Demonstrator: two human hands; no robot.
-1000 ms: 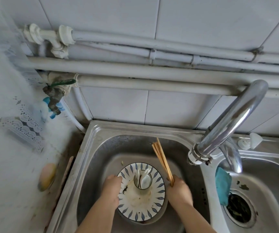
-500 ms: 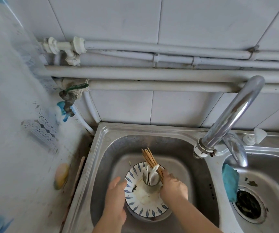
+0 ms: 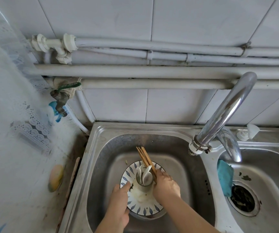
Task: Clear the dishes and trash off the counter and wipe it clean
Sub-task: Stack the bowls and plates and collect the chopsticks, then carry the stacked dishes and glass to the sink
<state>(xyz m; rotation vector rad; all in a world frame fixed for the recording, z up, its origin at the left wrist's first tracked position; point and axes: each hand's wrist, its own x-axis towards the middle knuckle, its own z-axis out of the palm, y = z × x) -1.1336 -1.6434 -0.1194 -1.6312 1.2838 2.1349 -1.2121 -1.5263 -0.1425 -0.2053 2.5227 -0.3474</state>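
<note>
While both arms reach down into the left basin of the steel sink (image 3: 100, 148), the dirty dishes sit stacked on its floor: a white plate (image 3: 135, 206) with blue leaf marks round the rim, resting on what looks like a bowl underneath, and a small metal cup (image 3: 144, 182) standing on the plate. White spoons (image 3: 145, 174) stick up out of the cup, and a bundle of wooden chopsticks (image 3: 145, 157) leans up and away to the back-left. The right hand (image 3: 166, 186) is closed round the lower end of those chopsticks, right beside the cup. The left hand (image 3: 120, 199) lies loosely on the plate's left rim, fingers relaxed and half open, thumb tip on the plate face; whether it truly grips, I cannot tell. Food smears and dark bits show on the plate. Over in the right basin, a blue cloth (image 3: 224, 177) hangs against the wall near the drain (image 3: 243, 200), under the curved tap (image 3: 226, 111).
</note>
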